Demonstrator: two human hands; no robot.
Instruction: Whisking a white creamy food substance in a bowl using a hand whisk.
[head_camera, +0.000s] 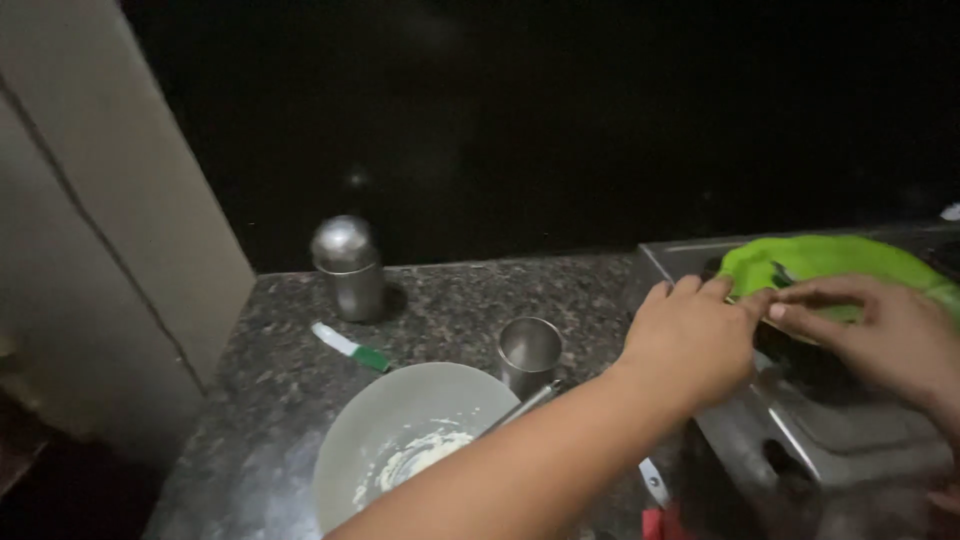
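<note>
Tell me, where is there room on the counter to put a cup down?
Bare counter lies between the lidded steel jar, the small green-handled tool and the steel cup. Another bare patch lies left of the bowl. It is crowded by the stove, where the left hand and right hand meet at the green plate.

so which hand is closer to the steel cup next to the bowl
Left. The left hand hovers just right of the steel cup, its forearm passing close beside it. The right hand is farther right, over the sink, at the green plate.
</note>
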